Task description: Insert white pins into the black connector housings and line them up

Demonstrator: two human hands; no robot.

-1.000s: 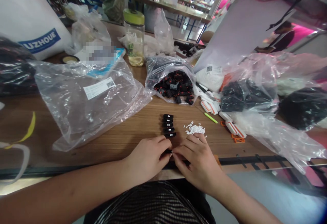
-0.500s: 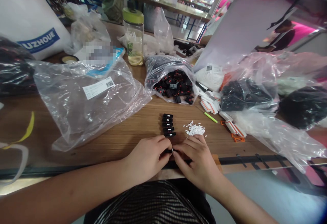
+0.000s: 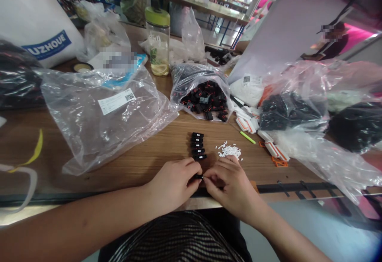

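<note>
Near the table's front edge, my left hand (image 3: 174, 180) is closed on a small black connector (image 3: 197, 176), most of it hidden by the fingers. My right hand (image 3: 228, 182) pinches at the connector's right end; whatever tiny piece is between its fingertips is too small to name. Just beyond my hands lies a column of several black connectors (image 3: 198, 145), each with white dots on top. To their right is a loose pile of small white pieces (image 3: 229, 150), close to my right fingers.
An open bag of black and red connectors (image 3: 205, 98) stands behind. A clear plastic bag (image 3: 110, 122) covers the left. A bottle (image 3: 158, 41), a green stick (image 3: 247, 137), orange frames (image 3: 279, 161) and more bags surround the work area. A person (image 3: 332, 43) is at the back right.
The fingertips of my right hand have shifted slightly and pinch more closely at the connector's end. My left hand keeps its hold, and the view has moved a little.
</note>
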